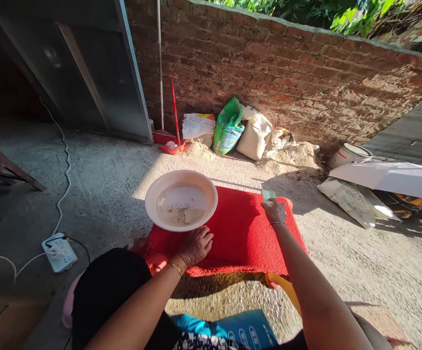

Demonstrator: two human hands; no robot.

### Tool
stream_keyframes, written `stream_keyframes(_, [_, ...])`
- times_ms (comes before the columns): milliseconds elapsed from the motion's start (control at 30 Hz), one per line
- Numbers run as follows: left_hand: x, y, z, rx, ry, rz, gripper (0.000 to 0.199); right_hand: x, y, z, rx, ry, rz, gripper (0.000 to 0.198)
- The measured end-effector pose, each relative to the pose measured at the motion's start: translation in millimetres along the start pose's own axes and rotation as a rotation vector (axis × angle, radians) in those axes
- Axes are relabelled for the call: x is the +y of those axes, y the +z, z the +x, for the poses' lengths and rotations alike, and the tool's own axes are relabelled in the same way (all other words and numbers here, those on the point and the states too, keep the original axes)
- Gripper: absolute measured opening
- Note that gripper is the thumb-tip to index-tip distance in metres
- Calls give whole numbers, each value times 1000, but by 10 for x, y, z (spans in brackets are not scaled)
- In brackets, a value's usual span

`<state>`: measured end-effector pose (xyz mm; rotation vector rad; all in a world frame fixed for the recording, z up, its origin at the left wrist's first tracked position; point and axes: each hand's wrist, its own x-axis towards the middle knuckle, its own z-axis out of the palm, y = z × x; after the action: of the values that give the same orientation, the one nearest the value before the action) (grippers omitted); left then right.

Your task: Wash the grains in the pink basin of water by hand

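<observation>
Basin: a pale pinkish-white, round, wide-rimmed basin [154, 195] is standing at the left end of the red mat; it is holding what looks like shallow clear water [189, 197], with dark specks [183, 215] gathering on the near side of its bottom.
Dustpan: a red, long-handled plastic dustpan [175, 150] is sitting near the brick wall [247, 58] and is carrying a small whitish scrap [172, 144].
Sacks: a green-and-blue printed plastic sack [227, 133] is leaning beside a bulging off-white sack [255, 138]; contents not readable.
Bucket: a whitish round bucket [342, 156] is standing by the wall on the right; its contents cannot be told.
Mat: a bright red, rough-piled, rectangular textile mat [232, 228] is lying in front of the person, its near edge drooping above wet-looking floor [228, 295]; sunlight is brightening the right part, shade is darkening the middle.
Right hand: the right hand [275, 212] is closing around a pale green, rectangular object [268, 195] at the mat's far right; brush or block, too small to tell.
Left hand: the left hand [199, 244] is resting palm down on the mat, just beside the basin's near rim, fingers bending slightly; whether it is gripping the pile cannot be told.
</observation>
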<state>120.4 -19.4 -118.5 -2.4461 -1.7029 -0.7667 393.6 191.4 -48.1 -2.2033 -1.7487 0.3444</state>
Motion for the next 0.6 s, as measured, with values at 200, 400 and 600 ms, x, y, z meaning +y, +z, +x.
stream_keyframes(200, [-8, 40, -28, 56, -5, -33, 21, -1222, 558, -452, -132, -465, -48, 40])
stream_keyframes(400, [-1, 9, -24, 41, -8, -54, 22, -1418, 686, -365, -186, -521, -84, 39])
stream_keyframes(600, [6, -19, -5, 17, -7, -50, 23, -624, 409, 327, -143, -226, -89, 44])
